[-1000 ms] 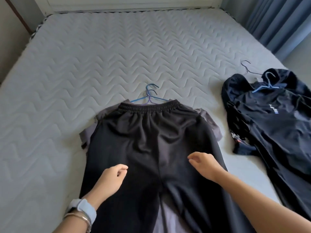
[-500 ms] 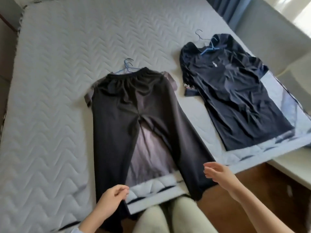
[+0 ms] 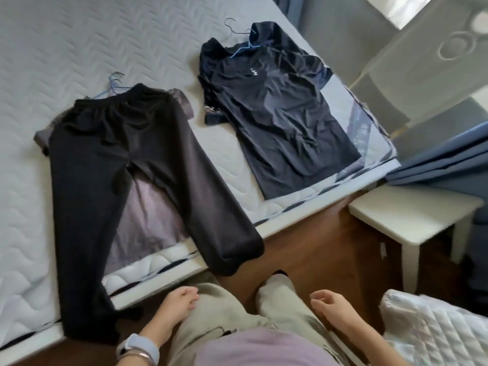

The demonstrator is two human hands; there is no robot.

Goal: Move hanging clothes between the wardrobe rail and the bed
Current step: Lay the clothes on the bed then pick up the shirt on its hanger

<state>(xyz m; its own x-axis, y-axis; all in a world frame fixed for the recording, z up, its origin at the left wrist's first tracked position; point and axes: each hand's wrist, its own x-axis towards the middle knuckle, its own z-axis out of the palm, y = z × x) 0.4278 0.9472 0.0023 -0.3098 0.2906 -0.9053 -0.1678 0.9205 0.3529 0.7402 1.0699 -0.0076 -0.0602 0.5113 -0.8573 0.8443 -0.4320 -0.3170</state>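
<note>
A person stands at the near edge of the bed [image 3: 79,35], both hands held low in front of pale trousered legs; the left hand [image 3: 179,302] hangs with fingers loosely curled and holds nothing; the right hand [image 3: 332,305] is likewise relaxed, fingers half bent, gripping nothing and clear of the clothes. A pair of black trousers [image 3: 126,165] lies flat on the mattress, waistband toward the middle, both cuffs spilling over the near edge; a blue hanger [image 3: 116,83] pokes out above the waistband; a grey garment [image 3: 148,207] lies spread beneath them. Beside them, toward the bed's near right corner, lies a dark navy T-shirt [image 3: 277,114] on a second hanger [image 3: 243,47]. A white side table [image 3: 406,217] stands just off that corner; a watch [image 3: 140,347] sits on the left wrist.
</note>
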